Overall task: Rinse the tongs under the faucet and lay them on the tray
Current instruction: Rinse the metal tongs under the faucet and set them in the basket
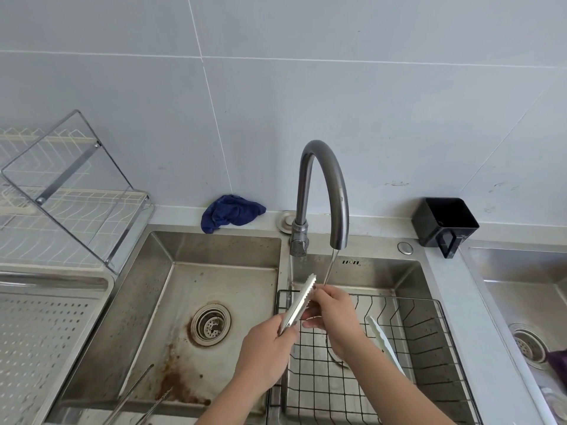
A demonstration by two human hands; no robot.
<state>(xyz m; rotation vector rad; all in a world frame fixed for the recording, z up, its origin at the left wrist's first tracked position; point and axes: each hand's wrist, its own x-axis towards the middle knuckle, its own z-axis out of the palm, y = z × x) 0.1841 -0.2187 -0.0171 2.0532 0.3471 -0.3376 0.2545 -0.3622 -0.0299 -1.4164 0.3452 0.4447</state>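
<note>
Your left hand (267,354) grips the handle end of the metal tongs (299,302), fingers wrapped round it, over the divider between the two basins of the sink (221,250). From that grip the tongs rise away from you and slightly rightward, and the serrated tip sits just below the faucet (325,185). Your right hand (334,317) is just right of the tongs, with thumb and fingers closed on their upper part below the tip. Both hands therefore hold the tongs, left at the lower end and right at the upper. A thin stream of water (331,266) falls from the spout to the right hand's fingertips, beside the tip. Under the right hand, a black wire basket (435,348) fills the right basin, and a white utensil (383,342) lies in it. A second pair of metal tongs (138,391) lies in the left basin, near its front edge and well apart from both hands. The perforated tray (40,332) sits left of the sink; the held tongs are well apart from it. A blue cloth (230,213) lies on the ledge behind the left basin, and a black container (445,222) stands right of the faucet.
</note>
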